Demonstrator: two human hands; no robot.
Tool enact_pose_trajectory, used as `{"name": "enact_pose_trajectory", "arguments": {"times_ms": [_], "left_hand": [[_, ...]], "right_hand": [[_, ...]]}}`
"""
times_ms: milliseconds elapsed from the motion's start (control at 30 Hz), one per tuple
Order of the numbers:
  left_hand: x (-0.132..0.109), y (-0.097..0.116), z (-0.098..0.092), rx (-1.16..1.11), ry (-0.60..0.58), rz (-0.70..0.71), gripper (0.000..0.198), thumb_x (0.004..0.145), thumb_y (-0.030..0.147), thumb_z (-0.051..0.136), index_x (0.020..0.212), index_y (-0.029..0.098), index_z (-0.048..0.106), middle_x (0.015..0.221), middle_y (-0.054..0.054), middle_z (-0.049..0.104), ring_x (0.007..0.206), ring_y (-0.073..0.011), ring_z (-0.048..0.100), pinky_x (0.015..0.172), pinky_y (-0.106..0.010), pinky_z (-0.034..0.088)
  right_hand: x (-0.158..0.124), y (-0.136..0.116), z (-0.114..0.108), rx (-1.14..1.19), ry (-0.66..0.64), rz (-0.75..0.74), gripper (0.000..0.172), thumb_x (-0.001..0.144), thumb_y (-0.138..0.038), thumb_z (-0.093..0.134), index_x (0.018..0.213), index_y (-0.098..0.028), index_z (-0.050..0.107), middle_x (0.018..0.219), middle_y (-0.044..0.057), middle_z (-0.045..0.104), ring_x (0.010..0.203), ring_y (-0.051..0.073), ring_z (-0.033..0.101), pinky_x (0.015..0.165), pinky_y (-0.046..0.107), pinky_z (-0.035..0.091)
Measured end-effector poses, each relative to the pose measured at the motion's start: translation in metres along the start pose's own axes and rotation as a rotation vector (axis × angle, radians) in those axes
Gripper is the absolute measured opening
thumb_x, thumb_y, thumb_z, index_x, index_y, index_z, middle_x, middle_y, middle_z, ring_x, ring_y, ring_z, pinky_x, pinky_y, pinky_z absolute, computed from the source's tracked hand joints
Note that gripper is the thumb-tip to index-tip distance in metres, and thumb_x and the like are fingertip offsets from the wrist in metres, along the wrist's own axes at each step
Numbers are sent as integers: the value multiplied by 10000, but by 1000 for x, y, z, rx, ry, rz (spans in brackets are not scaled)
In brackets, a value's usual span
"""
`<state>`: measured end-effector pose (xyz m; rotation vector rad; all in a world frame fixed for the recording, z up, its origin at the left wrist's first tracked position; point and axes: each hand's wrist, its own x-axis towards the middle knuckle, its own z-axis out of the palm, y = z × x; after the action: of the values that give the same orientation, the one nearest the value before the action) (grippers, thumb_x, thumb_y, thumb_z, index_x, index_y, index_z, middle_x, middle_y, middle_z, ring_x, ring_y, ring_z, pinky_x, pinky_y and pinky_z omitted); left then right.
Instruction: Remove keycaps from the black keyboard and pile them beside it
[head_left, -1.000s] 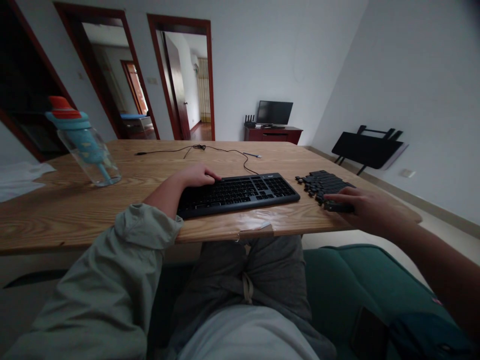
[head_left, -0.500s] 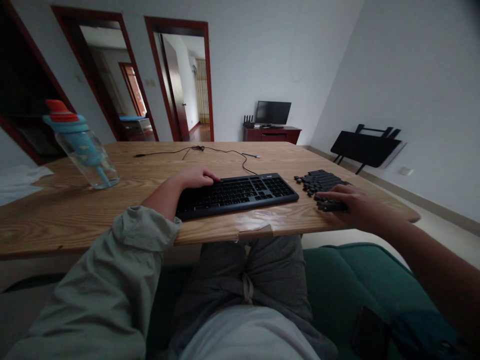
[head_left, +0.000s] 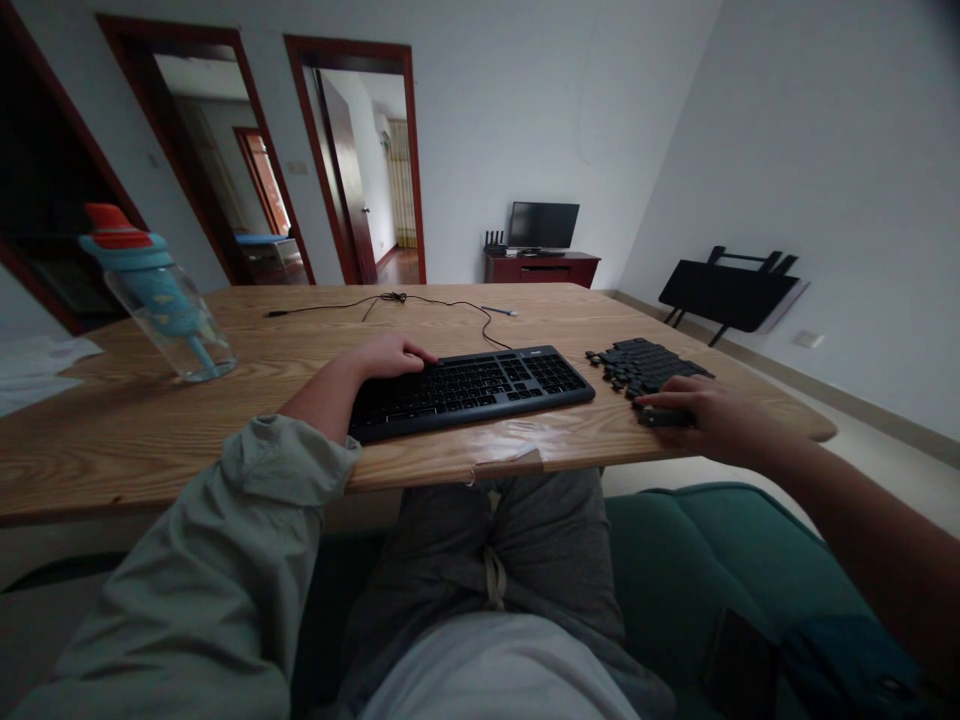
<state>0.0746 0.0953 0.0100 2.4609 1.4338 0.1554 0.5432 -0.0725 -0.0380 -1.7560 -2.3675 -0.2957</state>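
Observation:
A black computer keyboard (head_left: 480, 385) lies in front of me on the wooden table (head_left: 420, 460). My left hand (head_left: 386, 358) is closed over its far left edge, the thumb pointing right along the rim. To the right of the keyboard, many loose black keycaps (head_left: 641, 362) lie close together in a patch. My right hand (head_left: 694, 405) is at the near side of that patch, its fingers bent and their tips down among the nearest caps. A dark bar-shaped piece (head_left: 664, 418) shows under the hand; whether the fingers pinch it or a small cap is hidden.
The keyboard's cable (head_left: 450, 303) runs loosely across the far table, near a thin pen-like stick (head_left: 499, 312). A clear bottle (head_left: 169, 310) with blue and red top stands at left, beside white tissue (head_left: 45, 365). A green couch (head_left: 697, 550) is below the table's edge.
My right hand has shifted slightly right and toward me at the near keycaps, and the dark bar-shaped piece sits a little lower. My left hand stays on the keyboard.

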Motion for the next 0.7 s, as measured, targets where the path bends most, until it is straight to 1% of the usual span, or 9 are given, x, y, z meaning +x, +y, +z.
{"name": "enact_pose_trajectory", "arguments": {"times_ms": [167,233,300,367,433,500,567,600,700], "left_hand": [[0,1,0,-5,-6,-7,466,816,321,588,1253,274,745,1068,16,790,928,-184,693,844,-208,502],[0,1,0,-7,-7,0,470,810,312,585,1250,273,746,1056,15,792,927,-187,693,847,-216,502],[0,0,0,-10,-5,0,476,802,307,584,1247,271,748,1046,12,794,928,-192,692,845,-223,505],[0,0,0,-12,-5,-1,480,801,306,581,1250,270,747,1057,13,792,941,-193,692,841,-221,505],[0,0,0,-6,-5,-4,477,808,309,578,1252,269,745,1068,16,790,945,-187,693,835,-213,502],[0,-1,1,4,-6,-7,471,815,313,576,1252,267,744,1073,17,788,939,-180,693,833,-206,500],[2,-2,2,6,-7,-4,463,820,314,576,1248,270,747,1077,20,787,937,-177,694,841,-202,499],[3,-3,2,0,-8,2,461,823,312,573,1249,274,746,1085,21,786,948,-177,695,850,-201,499],[3,-8,1,-34,-22,18,463,827,305,575,1260,276,736,1146,16,774,1010,-180,693,900,-211,499]], "right_hand": [[-1,6,5,-92,14,-37,411,823,-391,648,1202,-285,768,1035,123,700,946,332,636,840,493,509],[-2,6,4,-85,24,-39,405,807,-373,665,1188,-286,772,1026,129,697,937,338,637,838,499,507],[-3,4,-2,-51,54,-40,395,807,-327,647,1177,-273,773,1044,143,694,953,344,636,861,513,503],[-3,2,-14,21,140,-44,393,803,-276,610,1164,-258,766,1094,160,686,997,344,628,892,517,498],[-1,-1,-30,137,293,-21,364,802,-255,590,1127,-249,753,1101,165,678,990,323,628,873,493,504],[5,-9,-46,293,464,24,302,814,-266,594,1078,-241,738,1047,151,679,921,286,639,811,449,507],[17,-23,-58,454,582,63,252,829,-285,605,1039,-229,731,970,121,685,853,244,639,759,399,493],[26,-32,-62,529,616,76,236,833,-296,612,1023,-223,732,923,105,687,818,226,633,730,375,482],[53,-66,-65,723,618,70,219,864,-344,618,997,-219,740,851,74,676,748,194,611,674,331,465]]}}
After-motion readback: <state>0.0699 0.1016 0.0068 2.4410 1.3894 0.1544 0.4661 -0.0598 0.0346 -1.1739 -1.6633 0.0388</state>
